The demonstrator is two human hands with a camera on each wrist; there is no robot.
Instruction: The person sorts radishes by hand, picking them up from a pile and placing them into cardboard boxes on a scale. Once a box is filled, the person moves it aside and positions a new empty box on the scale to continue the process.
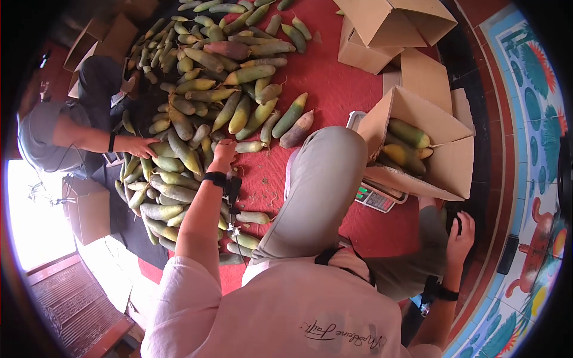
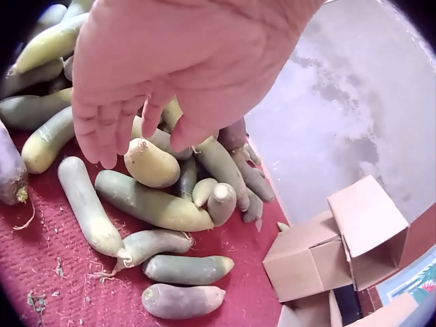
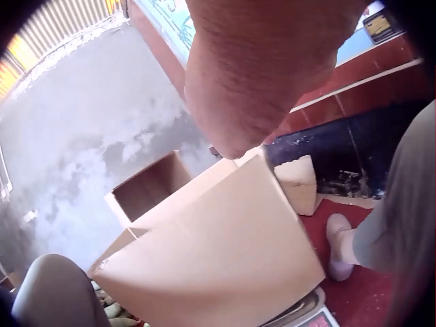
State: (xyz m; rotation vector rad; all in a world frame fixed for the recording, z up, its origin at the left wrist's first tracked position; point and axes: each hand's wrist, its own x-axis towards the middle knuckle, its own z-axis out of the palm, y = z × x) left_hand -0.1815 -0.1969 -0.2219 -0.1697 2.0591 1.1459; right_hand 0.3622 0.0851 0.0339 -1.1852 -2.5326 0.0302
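The pile [image 1: 203,89] of long green and yellow vegetables covers the far left of the red carpet [image 1: 334,83]. Its near edge thins out to single pieces beside the person's raised knee [image 1: 328,173]. A bare strip of carpet runs between that edge and the knee, and a wider bare patch lies beyond it toward the empty cartons [image 1: 388,30].

The left hand [image 1: 225,152] reaches forward on a straight arm to the near rim of the pile. In the wrist view its fingers [image 2: 109,129] hang down, loosely straight and slightly apart. They grip nothing, and their tips are just above a stubby yellow piece [image 2: 151,167] that lies on top of other pieces.

A second person's hand [image 1: 140,146] rests on the pile further left.

To the right, an open box [image 1: 412,110] holding several pieces sits on a scale [image 1: 376,197], close against the knee.

The right hand [image 1: 461,235] is low at the person's side, over the dark floor strip. Whether its fingers hold anything cannot be told
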